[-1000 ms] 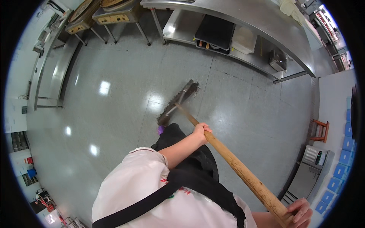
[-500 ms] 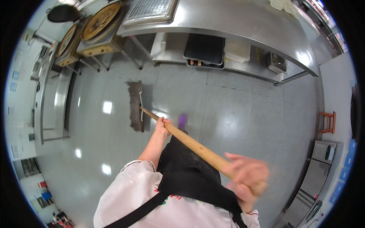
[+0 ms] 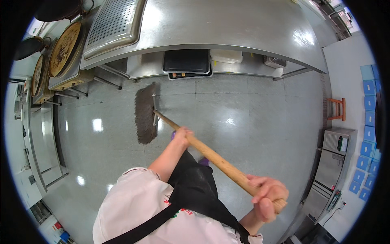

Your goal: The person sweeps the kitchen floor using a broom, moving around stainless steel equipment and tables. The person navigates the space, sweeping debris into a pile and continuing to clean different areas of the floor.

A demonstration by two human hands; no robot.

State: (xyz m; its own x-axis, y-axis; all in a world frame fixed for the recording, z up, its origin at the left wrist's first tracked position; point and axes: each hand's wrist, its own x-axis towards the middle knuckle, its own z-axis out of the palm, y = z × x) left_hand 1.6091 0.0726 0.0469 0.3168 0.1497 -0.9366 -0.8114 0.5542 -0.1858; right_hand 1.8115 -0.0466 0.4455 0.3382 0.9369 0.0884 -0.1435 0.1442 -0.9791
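I hold a broom with a long wooden handle (image 3: 221,162) slanting from the lower right up to the left. Its wide head of dark brown bristles (image 3: 145,116) lies on the grey tiled floor. My left hand (image 3: 183,136) is wrapped round the handle's lower part, just short of the head. Near the top end, my right hand (image 3: 268,195) grips the handle, the thumb against its tip. A purple shoe (image 3: 204,161) shows under my black apron (image 3: 191,179), with part of another beside my left hand.
Ahead stands a steel table (image 3: 227,24) with a perforated tray (image 3: 111,30) on top and black trays (image 3: 187,61) on its lower shelf. Round griddles (image 3: 65,51) are at the far left. To the right are a wooden stool (image 3: 336,109) and a steel cabinet (image 3: 331,162).
My view has shifted, so the table and griddles sit further left. The bristles look more spread on the floor. Both hands still hold the handle; the right one is no longer blurred.
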